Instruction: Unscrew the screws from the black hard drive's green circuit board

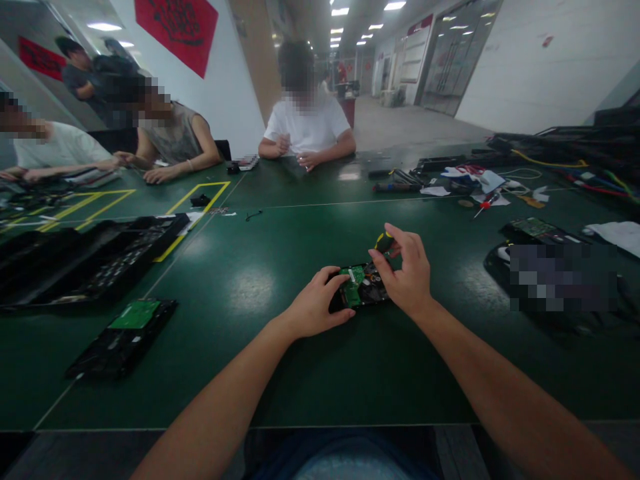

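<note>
In front of me on the green table lies a black device with a green circuit board (pixel 356 285); its right part shows dark inner parts. My left hand (pixel 320 303) grips the device's left end, thumb at the near edge and fingers at the far edge. Between the thumb and fingers of my right hand (pixel 407 270) is a screwdriver with a yellow and black handle (pixel 383 243). It is held upright over the device's right part. The screwdriver's tip is too small and dark to make out.
A similar black unit with a green board (pixel 120 337) lies at left, near long black housings (pixel 100 267). At right are a black device (pixel 537 230), a red-handled screwdriver (pixel 486 205) and cables (pixel 575 167). People sit across the table and at far left.
</note>
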The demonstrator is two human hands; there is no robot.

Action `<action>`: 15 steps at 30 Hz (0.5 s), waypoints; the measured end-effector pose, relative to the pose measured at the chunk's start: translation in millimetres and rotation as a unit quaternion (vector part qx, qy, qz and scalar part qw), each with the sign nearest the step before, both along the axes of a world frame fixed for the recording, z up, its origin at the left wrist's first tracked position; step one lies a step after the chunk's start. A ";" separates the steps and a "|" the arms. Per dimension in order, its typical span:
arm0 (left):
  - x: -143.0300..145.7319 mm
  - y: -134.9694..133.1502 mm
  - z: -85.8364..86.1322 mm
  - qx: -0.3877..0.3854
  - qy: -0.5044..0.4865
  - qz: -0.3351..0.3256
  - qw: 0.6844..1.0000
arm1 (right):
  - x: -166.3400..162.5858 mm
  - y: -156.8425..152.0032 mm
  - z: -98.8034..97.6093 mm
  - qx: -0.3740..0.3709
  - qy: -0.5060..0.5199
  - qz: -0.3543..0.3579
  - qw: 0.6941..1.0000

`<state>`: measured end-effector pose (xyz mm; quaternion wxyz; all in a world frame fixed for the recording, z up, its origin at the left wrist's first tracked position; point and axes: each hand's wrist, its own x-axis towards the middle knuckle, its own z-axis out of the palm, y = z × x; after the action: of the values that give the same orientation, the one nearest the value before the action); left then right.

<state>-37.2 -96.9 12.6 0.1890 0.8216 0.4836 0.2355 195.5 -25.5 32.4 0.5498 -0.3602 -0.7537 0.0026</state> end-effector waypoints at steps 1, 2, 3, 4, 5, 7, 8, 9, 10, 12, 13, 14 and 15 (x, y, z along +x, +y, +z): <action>0.1 -0.1 0.4 0.000 0.002 -0.001 1.000 | 0.2 0.2 -0.4 -0.002 -0.001 0.002 1.000; 0.1 -0.2 0.7 0.000 0.003 -0.002 1.000 | 0.4 0.5 -1.1 -0.005 -0.001 0.005 1.000; 0.1 -0.2 0.8 0.001 0.002 -0.003 1.000 | 0.6 1.0 -1.9 -0.011 -0.002 0.010 1.000; 0.0 -0.1 0.8 0.001 0.001 -0.003 1.000 | 0.7 1.5 -2.9 -0.019 -0.001 0.018 1.000; -0.1 0.1 0.6 0.002 0.000 -0.003 1.000 | 0.7 2.0 -4.0 -0.027 0.001 0.028 0.999; -0.3 0.3 0.1 0.001 0.000 -0.002 1.000 | 0.6 2.9 -6.2 -0.037 0.006 0.041 0.998; -0.3 0.4 -0.1 0.001 0.001 -0.002 1.000 | 0.4 3.3 -7.1 -0.038 0.007 0.042 0.998; -0.2 0.5 -0.3 0.000 0.001 -0.002 1.000 | 0.3 3.5 -7.8 -0.036 0.007 0.038 0.999; -0.1 0.5 -0.5 0.000 0.000 -0.002 1.000 | 0.1 3.5 -8.2 -0.032 0.005 0.032 0.999; 0.1 0.3 -0.8 0.003 -0.003 -0.001 1.000 | -0.2 3.0 -8.4 -0.026 -0.001 0.021 0.999; 0.2 0.2 -0.9 0.005 -0.005 -0.001 1.000 | -0.3 2.6 -8.3 -0.025 -0.004 0.020 0.999; 0.2 0.2 -0.9 0.007 -0.007 -0.002 1.000 | -0.3 2.3 -8.1 -0.027 -0.004 0.023 0.999; 0.1 0.1 -1.0 0.008 -0.008 -0.003 1.000 | -0.4 1.9 -7.9 -0.031 -0.002 0.028 0.999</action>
<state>-37.1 -96.8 11.6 0.1865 0.8225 0.4778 0.2456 195.2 -23.6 24.5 0.5363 -0.3558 -0.7642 0.0412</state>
